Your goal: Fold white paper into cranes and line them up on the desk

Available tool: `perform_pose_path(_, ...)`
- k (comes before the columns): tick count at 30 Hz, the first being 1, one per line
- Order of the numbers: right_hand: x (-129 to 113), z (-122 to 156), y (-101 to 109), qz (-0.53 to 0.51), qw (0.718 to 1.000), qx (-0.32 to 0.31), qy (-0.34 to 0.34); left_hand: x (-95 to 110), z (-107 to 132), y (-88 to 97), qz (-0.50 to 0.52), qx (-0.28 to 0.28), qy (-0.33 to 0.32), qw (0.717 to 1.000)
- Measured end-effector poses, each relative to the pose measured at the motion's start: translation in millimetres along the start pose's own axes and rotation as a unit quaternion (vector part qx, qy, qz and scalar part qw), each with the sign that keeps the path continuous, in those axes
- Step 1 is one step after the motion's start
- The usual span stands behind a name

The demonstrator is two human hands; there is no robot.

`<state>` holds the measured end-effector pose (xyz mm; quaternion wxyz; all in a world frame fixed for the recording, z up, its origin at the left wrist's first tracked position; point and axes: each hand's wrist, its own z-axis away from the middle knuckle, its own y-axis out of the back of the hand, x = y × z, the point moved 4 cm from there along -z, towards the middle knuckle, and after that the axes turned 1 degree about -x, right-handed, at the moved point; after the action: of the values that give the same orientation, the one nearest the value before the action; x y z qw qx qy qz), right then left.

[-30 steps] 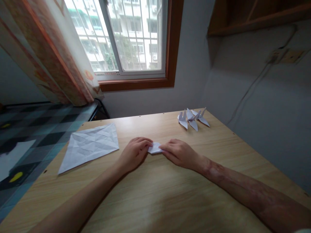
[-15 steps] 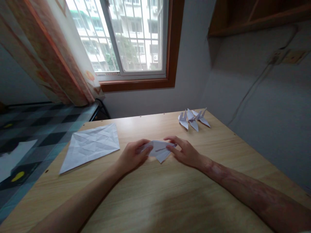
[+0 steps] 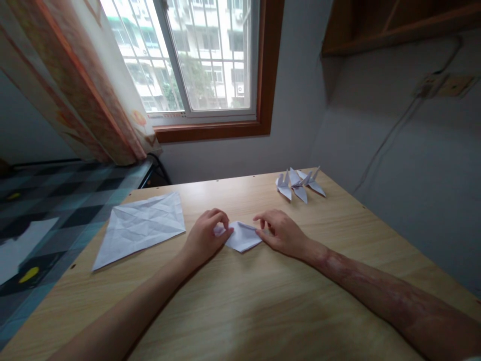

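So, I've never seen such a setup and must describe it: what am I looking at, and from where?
No machine here: just a person's bare left hand and right hand. The camera is worn on that person's head, looking forward and down. On the table are a creased sheet at the left and, far right, three paper cranes. Between the hands is a folded paper: the left seems to pinch it, while the right, more open, touches its right edge.

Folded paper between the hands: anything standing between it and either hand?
Nothing visible. The left hand is at the left end of the folded paper, the right hand at its right end. The creased sheet lies farther left and the paper cranes toward the far right, both outside those gaps.
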<state>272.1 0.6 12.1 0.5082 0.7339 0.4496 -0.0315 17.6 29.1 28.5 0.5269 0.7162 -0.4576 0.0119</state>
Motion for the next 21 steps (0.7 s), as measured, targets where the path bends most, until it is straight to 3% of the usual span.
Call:
perform_pose_path(7,1.8,1.2,0.5,0.06,0.998,0.022,0.026,19.1,4.1,-9.0,-0.034,-0.104,-0.1,0.989)
perform_pose_path(21,-2.3,0.2,0.2,0.071,0.997,-0.01,0.034,25.4,5.5,-10.1,-0.06,-0.117,-0.116,0.984)
